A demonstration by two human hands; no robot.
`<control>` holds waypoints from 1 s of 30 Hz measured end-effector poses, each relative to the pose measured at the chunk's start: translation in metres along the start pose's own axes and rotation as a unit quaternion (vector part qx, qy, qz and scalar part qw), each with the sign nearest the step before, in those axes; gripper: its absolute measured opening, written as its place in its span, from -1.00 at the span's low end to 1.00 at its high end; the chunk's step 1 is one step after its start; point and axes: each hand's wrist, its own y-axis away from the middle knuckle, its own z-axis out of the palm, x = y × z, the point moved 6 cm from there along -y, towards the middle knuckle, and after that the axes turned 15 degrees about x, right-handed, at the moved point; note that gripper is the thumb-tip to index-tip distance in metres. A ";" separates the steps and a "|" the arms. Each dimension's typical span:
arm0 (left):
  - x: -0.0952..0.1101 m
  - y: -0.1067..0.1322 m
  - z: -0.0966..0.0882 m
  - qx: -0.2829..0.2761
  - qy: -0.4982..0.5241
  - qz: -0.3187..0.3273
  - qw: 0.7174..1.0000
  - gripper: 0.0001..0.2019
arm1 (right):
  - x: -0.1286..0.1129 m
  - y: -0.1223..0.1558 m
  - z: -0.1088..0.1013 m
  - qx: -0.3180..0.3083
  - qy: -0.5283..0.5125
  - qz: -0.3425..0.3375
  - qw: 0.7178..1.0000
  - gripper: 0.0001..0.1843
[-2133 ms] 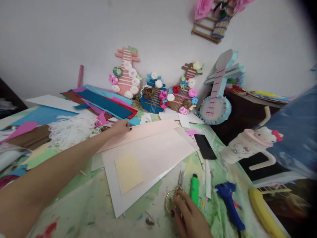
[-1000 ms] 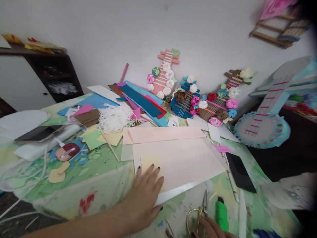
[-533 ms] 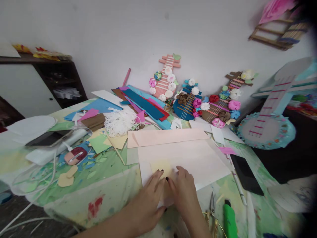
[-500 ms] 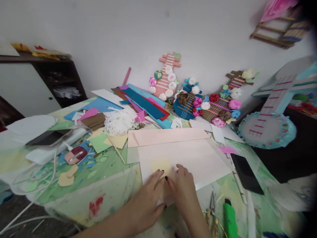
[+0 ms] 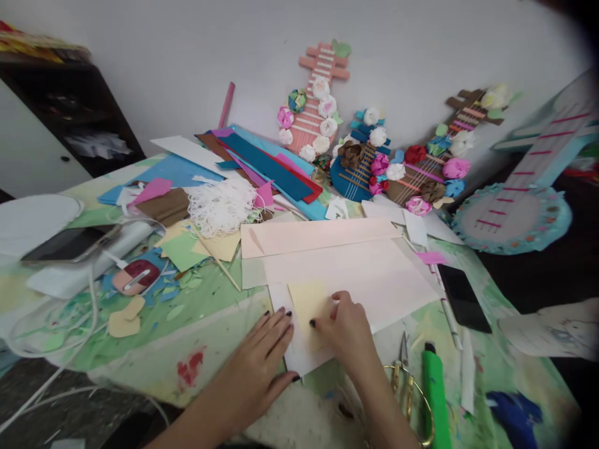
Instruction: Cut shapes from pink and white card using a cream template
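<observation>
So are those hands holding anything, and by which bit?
Nothing is gripped. The right hand presses on the right half of the yellow paper; the left hand lies flat beside it, on the white sheet.

Scissors [image 5: 403,380] rt of paper sheet [image 5: 355,280] (lighter [image 5: 434,405] beside)

No legible text, label, brand or number anywhere.

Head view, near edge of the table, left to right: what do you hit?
red paint smear → left hand → right hand → scissors → green lighter → white strip → blue glue gun
</observation>
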 end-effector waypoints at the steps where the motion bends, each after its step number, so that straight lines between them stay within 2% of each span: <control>1: 0.001 -0.001 0.000 -0.002 0.000 0.004 1.000 -0.50 | 0.001 0.000 0.001 0.000 -0.007 0.002 1.000 -0.69; 4: 0.003 -0.005 -0.001 0.001 0.006 0.006 1.000 -0.53 | 0.001 0.000 -0.001 0.043 -0.002 -0.018 0.999 -0.71; 6: 0.003 -0.007 -0.003 0.008 0.016 0.003 1.000 -0.55 | -0.001 0.001 -0.004 0.066 0.012 -0.024 0.997 -0.60; 9: 0.002 -0.008 -0.007 0.023 0.037 -0.008 0.999 -0.61 | -0.003 0.002 -0.002 0.042 0.021 0.004 0.999 -0.47; 13: 0.001 -0.009 -0.010 0.024 0.069 -0.020 0.997 -0.67 | -0.004 0.004 0.001 -0.013 0.002 0.030 0.999 -0.52; 19: 0.001 -0.010 -0.011 0.014 0.102 -0.017 0.995 -0.73 | 0.000 0.006 -0.001 0.020 -0.007 0.029 0.999 -0.39; 23: 0.003 -0.009 -0.012 0.005 0.124 -0.017 0.992 -0.76 | 0.004 0.010 0.003 0.020 -0.031 0.044 0.998 -0.43; 30: 0.004 -0.012 -0.013 -0.007 0.128 -0.020 0.992 -0.75 | 0.001 0.012 0.005 0.080 -0.018 -0.012 0.997 -0.38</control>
